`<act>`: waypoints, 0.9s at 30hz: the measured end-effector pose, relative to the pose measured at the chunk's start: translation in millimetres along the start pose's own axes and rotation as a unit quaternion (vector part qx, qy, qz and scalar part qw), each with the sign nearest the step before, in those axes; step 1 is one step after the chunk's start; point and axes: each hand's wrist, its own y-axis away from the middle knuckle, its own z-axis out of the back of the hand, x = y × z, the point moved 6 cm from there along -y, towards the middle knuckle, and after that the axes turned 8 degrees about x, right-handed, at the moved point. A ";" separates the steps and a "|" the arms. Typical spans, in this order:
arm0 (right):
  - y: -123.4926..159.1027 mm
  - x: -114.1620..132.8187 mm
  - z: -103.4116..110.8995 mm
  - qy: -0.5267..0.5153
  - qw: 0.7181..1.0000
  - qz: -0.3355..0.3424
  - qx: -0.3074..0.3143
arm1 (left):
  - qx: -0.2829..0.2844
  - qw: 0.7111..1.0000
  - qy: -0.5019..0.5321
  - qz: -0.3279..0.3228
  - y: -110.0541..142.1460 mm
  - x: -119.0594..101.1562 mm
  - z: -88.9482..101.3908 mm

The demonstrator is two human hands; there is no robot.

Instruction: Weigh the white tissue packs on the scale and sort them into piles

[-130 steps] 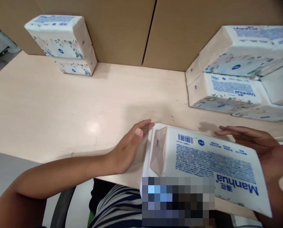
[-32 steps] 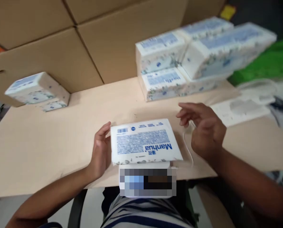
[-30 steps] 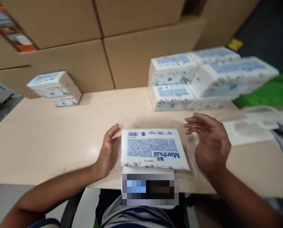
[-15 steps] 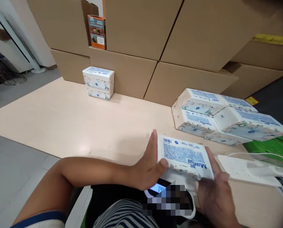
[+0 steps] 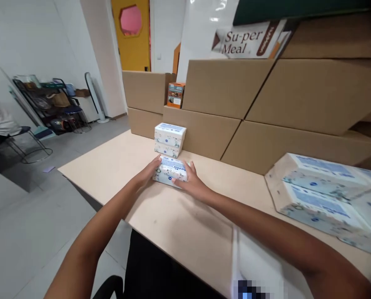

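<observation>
Several large brown cardboard boxes (image 5: 225, 87) stand stacked along the back of the pale counter (image 5: 111, 166), their visible faces plain. At the right, against the boxes, sits a large group of tissue packs (image 5: 319, 207) in two layers, white with a leafy floral print, blue panels of text and a small blue badge; the lettering is too blurred to read. Up on the boxes lies a white carton (image 5: 247, 41) reading "Su-per Meal", with sideways writing on its brown band that I cannot make out. At the bottom edge is a white device (image 5: 260, 253), its display pixelated. Near the left end of the boxes, two stacked packs (image 5: 169, 139) carry the same badge and floral print.

Just in front of them is the held pack (image 5: 169, 172), with "anhua" legible on top. Both hands grasp it: the left hand (image 5: 148, 171) at its left end, the right hand (image 5: 191, 180) at the other, thumb on the front. Smallest is an orange box (image 5: 175, 95) with pictures and tiny, unreadable print, set between cardboard boxes.
</observation>
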 end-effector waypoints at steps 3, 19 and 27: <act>-24.0 24.4 -16.1 0.167 0.986 0.010 0.020 | -0.020 1.000 -0.009 0.013 -10.2 18.3 25.9; -81.9 37.5 -18.3 0.344 0.938 0.048 0.005 | -0.190 0.974 -0.100 0.072 -7.5 64.7 64.7; -89.3 36.1 -10.5 0.363 0.932 0.026 0.001 | -0.129 0.980 -0.133 0.067 -9.6 66.9 59.1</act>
